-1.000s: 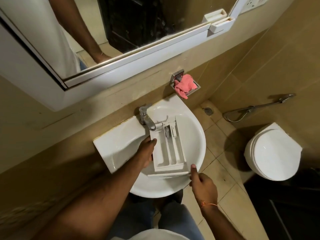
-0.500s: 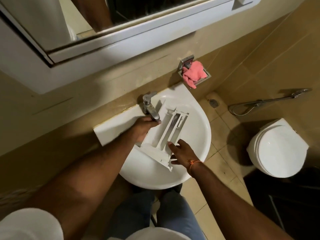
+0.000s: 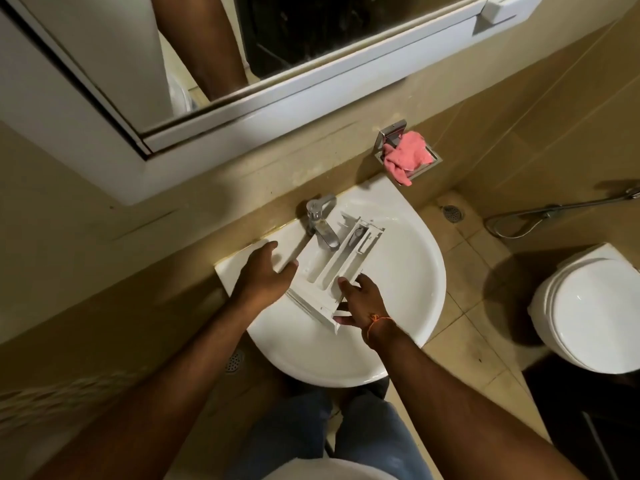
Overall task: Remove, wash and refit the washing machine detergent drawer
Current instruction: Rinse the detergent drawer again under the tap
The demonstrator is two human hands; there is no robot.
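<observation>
The white detergent drawer [image 3: 332,268] lies tilted across the white basin [image 3: 408,306], its far end under the chrome tap [image 3: 322,226]. My left hand [image 3: 266,275] grips the drawer's left side wall, thumb on the inner edge. On the near right corner, by the front panel, my right hand [image 3: 360,299] holds the drawer with fingers curled round its edge. No water is seen running from the tap.
A pink cloth [image 3: 403,157] sits in a metal wall holder right of the tap. A mirror cabinet [image 3: 242,109] overhangs the basin. A toilet [image 3: 588,310] stands to the right, with a hand spray hose [image 3: 554,209] on the wall and a floor drain [image 3: 452,213].
The drawer has swung from lying straight in the basin to lying diagonally. My left hand slid from the tap side to its left wall; my right hand moved onto its near corner.
</observation>
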